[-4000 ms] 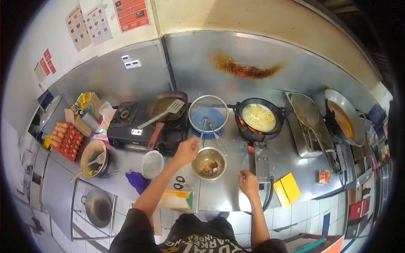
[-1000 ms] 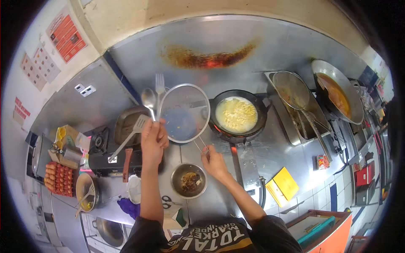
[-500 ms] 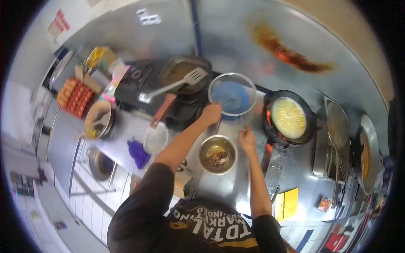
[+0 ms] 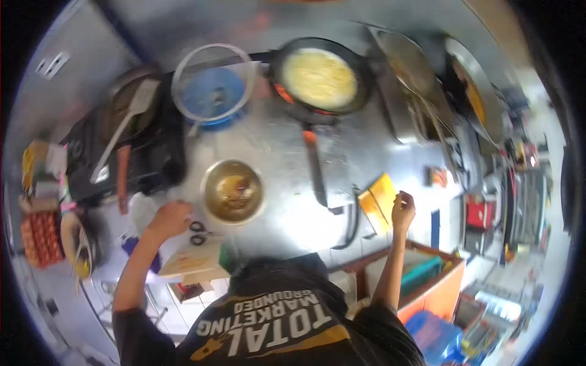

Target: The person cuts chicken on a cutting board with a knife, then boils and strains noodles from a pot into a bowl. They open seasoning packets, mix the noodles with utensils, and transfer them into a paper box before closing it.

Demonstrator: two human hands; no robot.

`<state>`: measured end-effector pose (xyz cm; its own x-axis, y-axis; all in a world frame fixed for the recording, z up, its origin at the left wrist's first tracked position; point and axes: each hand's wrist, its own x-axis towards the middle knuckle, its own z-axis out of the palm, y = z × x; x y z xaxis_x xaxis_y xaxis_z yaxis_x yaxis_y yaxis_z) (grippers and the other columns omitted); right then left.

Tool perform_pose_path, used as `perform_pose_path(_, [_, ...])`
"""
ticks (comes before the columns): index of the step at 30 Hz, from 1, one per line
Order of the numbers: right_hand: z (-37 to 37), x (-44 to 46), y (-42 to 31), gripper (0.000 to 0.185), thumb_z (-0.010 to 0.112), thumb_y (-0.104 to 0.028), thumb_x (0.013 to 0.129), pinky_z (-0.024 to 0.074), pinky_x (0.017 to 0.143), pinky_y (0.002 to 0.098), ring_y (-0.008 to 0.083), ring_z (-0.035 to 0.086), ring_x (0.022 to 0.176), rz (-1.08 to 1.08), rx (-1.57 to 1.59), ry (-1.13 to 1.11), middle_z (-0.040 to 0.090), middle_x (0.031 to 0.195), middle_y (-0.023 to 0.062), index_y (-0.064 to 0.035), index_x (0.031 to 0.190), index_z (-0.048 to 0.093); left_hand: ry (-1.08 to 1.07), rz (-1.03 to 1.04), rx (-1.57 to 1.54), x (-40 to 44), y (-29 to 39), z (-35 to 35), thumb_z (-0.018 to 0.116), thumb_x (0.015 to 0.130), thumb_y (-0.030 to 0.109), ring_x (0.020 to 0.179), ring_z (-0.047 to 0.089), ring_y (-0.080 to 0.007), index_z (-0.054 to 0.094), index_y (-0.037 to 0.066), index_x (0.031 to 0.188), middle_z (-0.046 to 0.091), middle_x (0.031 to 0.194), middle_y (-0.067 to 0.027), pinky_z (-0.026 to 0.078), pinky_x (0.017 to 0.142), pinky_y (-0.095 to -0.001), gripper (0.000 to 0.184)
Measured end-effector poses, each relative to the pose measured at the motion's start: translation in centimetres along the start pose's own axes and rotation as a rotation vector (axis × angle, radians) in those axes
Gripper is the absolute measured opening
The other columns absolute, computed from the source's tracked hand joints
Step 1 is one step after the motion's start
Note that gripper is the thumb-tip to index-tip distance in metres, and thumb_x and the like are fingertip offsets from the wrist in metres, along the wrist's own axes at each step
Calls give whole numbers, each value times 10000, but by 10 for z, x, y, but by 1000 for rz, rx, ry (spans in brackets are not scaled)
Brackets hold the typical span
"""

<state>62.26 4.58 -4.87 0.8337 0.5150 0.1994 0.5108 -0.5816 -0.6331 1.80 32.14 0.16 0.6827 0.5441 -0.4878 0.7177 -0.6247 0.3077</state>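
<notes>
My left hand [image 4: 171, 218], blurred, is over the left side of the counter with its fingers loosely bent and nothing visible in them. Beside it lie scissors with black handles [image 4: 197, 233] and a white plastic tub [image 4: 143, 210]. To its right stands a metal bowl [image 4: 209, 201] holding a yellowish and dark mixture [image 4: 235, 190]. Off to the right, my right hand [image 4: 403, 210] hangs with its fingers curled in, next to a yellow folder-like sheet [image 4: 379, 201]; whether they touch is unclear.
A frying pan [image 4: 360, 100] with pale yellow food sits over a glowing burner, its handle pointing at me. Behind the metal bowl, a sieve [image 4: 179, 70] rests over a blue container [image 4: 213, 91]. A spatula [image 4: 125, 125] lies across a pan at left. Egg trays [image 4: 43, 239] are at far left.
My left hand has left the sieve and moved back, down and left. My right hand has moved right, away from the metal bowl. The camera view has turned to the right.
</notes>
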Motion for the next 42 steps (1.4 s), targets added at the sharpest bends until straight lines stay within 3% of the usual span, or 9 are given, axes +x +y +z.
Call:
perform_pose_path(5, [-57, 114, 215, 303, 587, -233, 886, 553, 661, 332, 198, 699, 691, 226, -284, 231, 704, 747, 111, -2, 1035, 717, -2, 9, 10, 2, -4, 37, 761, 794, 253, 998, 641, -363, 653, 48, 1103, 614, 1052, -163, 547, 859, -468, 386])
perform_pose_path(7, [-58, 149, 239, 353, 518, -297, 881, 523, 811, 434, 360, 679, 812, 344, -334, 319, 719, 848, 197, -15, 859, 729, 23, 68, 90, 2, -11, 50, 764, 791, 252, 964, 653, -357, 654, 47, 1116, 614, 1038, -160, 557, 835, -453, 400])
perform_pose_path(8, [-65, 170, 254, 296, 612, -303, 852, 545, 524, 349, 208, 660, 567, 446, -247, 212, 681, 682, 92, -29, 853, 724, -1, 1, 62, 4, -5, 49, 768, 786, 249, 958, 655, -357, 654, 45, 1120, 614, 1037, -161, 560, 831, -448, 408])
perform_pose_path(9, [-61, 195, 295, 399, 560, -381, 868, 514, 783, 458, 365, 695, 804, 459, -224, 209, 720, 853, 209, -30, 845, 748, -23, -65, 35, 7, 3, 44, 772, 781, 245, 952, 658, -356, 653, 44, 1123, 615, 1036, -161, 563, 826, -443, 415])
perform_pose_path(15, [-60, 276, 387, 785, 675, -570, 844, 545, 835, 395, 328, 709, 813, 475, -230, 246, 715, 849, 224, 150, 1153, 622, -15, -159, 148, 20, 12, 54, 786, 754, 210, 961, 648, -385, 646, 46, 1137, 615, 1048, -185, 553, 849, -468, 440])
perform_pose_path(24, [-70, 270, 257, 593, 787, -521, 836, 503, 609, 311, 164, 629, 729, 233, 259, -398, 663, 880, 61, -17, 1129, 677, -115, -120, 119, 18, 32, 40, 794, 704, 222, 1053, 635, -384, 553, 63, 1280, 583, 1194, -210, 548, 894, -469, 644])
perform_pose_path(28, [-42, 219, 192, 588, 802, -494, 809, 563, 777, 357, 270, 719, 926, 52, -122, -155, 723, 1008, 208, 7, 1095, 684, -157, -233, 142, 15, 15, 61, 796, 732, 239, 1043, 640, -381, 565, 66, 1266, 585, 1196, -206, 551, 893, -463, 607])
perform_pose_path(35, [6, 186, 192, 252, 675, -202, 938, 536, 784, 313, 172, 689, 861, 140, 25, -169, 748, 966, 106, -4, 1088, 713, -77, -166, 157, 11, 33, 49, 759, 781, 235, 1030, 642, -368, 620, 70, 1188, 612, 1141, -181, 547, 891, -455, 460])
perform_pose_path(42, [-7, 151, 146, 252, 533, -213, 1046, 526, 827, 347, 214, 665, 974, -188, 97, 15, 706, 1024, 129, 6, 1129, 626, -48, -203, 145, 3, 33, 50, 738, 811, 237, 1016, 642, -381, 586, 76, 1194, 617, 1105, -175, 533, 885, -469, 443])
